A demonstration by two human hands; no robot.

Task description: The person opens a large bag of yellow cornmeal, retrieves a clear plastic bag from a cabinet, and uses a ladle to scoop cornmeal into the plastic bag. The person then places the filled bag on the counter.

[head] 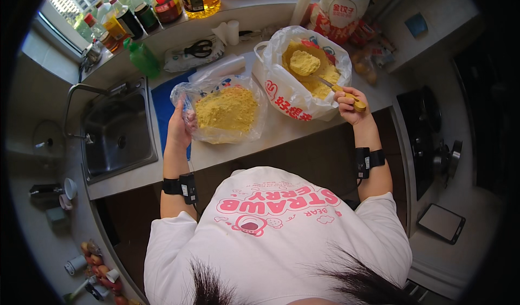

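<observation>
My right hand [352, 105] is closed around the yellow handle of a ladle [349, 98]. The ladle's bowl, heaped with yellow powder [304, 63], is over a large white plastic bag [284, 86] that holds more of the same powder. My left hand [180, 122] grips the left side of a smaller clear plastic bag [258, 126], its fingers partly seen through the film. Inside that bag lies a mound of yellow powder [227, 110]. The two bags stand side by side on the counter.
A steel sink [118, 142] with a faucet [87, 86] is at the left. Behind the bags are black scissors [199, 48], a green bottle [142, 57] and a plastic roll [303, 5]. Bottles line the windowsill. A stove [422, 142] is at the right.
</observation>
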